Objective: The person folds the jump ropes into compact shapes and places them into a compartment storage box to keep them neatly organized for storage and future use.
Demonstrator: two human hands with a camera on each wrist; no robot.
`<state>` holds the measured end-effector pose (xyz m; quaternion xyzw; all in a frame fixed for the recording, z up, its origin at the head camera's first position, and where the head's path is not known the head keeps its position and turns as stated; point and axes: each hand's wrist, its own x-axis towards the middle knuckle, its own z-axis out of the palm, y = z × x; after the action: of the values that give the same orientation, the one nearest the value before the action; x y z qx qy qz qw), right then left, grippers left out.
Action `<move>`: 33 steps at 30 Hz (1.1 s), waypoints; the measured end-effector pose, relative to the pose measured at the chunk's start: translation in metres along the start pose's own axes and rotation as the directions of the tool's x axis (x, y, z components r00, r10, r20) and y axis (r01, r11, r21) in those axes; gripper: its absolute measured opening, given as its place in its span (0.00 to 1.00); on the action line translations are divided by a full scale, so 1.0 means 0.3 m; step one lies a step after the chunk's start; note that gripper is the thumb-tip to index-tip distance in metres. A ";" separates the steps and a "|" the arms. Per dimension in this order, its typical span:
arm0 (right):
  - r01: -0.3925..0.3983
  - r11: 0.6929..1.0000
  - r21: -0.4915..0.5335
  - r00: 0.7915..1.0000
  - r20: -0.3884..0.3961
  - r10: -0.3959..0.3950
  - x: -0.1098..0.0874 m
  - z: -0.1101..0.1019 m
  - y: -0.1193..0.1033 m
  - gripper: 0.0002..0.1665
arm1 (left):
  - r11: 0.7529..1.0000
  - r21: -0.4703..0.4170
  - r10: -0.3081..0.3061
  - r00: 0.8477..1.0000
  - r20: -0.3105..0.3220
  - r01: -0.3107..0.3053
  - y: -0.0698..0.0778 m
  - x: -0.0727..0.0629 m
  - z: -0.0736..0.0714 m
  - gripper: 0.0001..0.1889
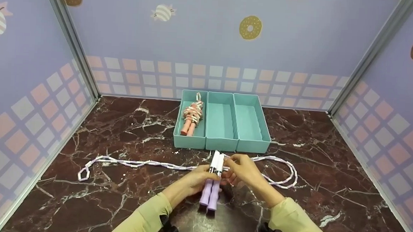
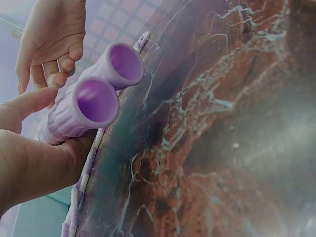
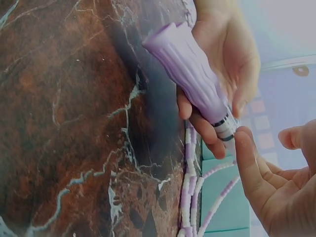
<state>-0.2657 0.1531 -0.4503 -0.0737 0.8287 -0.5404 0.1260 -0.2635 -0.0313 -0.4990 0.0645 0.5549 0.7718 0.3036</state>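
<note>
Two jump rope handles (image 1: 213, 196), lilac at the grip and white at the other end, lie side by side in my left hand (image 1: 199, 178). In the left wrist view its thumb lies over the handles (image 2: 97, 101), whose hollow ends face the camera. My right hand (image 1: 243, 170) is beside their white ends; in the right wrist view its loosely bent fingers (image 3: 247, 153) come right up to the white part, with nothing gripped. The white-and-lilac beaded rope (image 1: 144, 163) runs left behind the hands to a small end loop, and curves in a wide loop on the right.
Behind the hands stands a teal three-compartment box (image 1: 222, 144). Its left compartment holds an orange-and-white beaded jump rope (image 1: 192, 112), bundled up with its handles toward me. Patterned panels (image 1: 210, 42) enclose the dark marbled table (image 1: 117, 196) at the back and both sides.
</note>
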 end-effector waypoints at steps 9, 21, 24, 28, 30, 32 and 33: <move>0.045 0.999 -0.030 0.999 -0.001 -0.045 0.006 -0.020 0.014 0.22 | 1.000 0.009 -0.007 1.000 0.026 0.007 -0.001 -0.011 -0.006 0.30; 0.073 0.991 -0.108 0.996 -0.051 -0.079 0.011 -0.029 0.039 0.20 | 0.999 0.020 -0.052 0.997 0.059 0.051 0.001 -0.036 -0.016 0.32; 0.069 0.993 -0.093 0.996 -0.049 -0.074 0.010 -0.030 0.042 0.20 | 0.998 0.024 -0.067 0.993 0.097 0.065 0.003 -0.040 -0.017 0.31; 0.079 0.991 -0.105 0.994 -0.065 -0.086 0.014 -0.034 0.044 0.19 | 0.997 0.036 -0.075 0.990 0.118 0.071 0.004 -0.043 -0.020 0.30; 0.090 0.987 -0.130 0.992 -0.082 -0.101 0.017 -0.037 0.045 0.18 | 0.997 0.039 -0.077 0.989 0.126 0.073 0.006 -0.046 -0.025 0.29; 0.105 0.981 -0.165 0.986 -0.111 -0.124 0.022 -0.040 0.048 0.16 | 0.997 0.039 -0.075 0.989 0.131 0.070 0.011 -0.049 -0.029 0.29; 0.115 0.975 -0.188 0.981 -0.132 -0.141 0.025 -0.041 0.050 0.14 | 0.997 0.039 -0.073 0.988 0.134 0.068 0.014 -0.051 -0.031 0.28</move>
<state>-0.2763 0.1682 -0.4603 -0.0986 0.8745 -0.4743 0.0231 -0.2570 -0.0481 -0.4950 0.1025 0.5482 0.7448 0.3664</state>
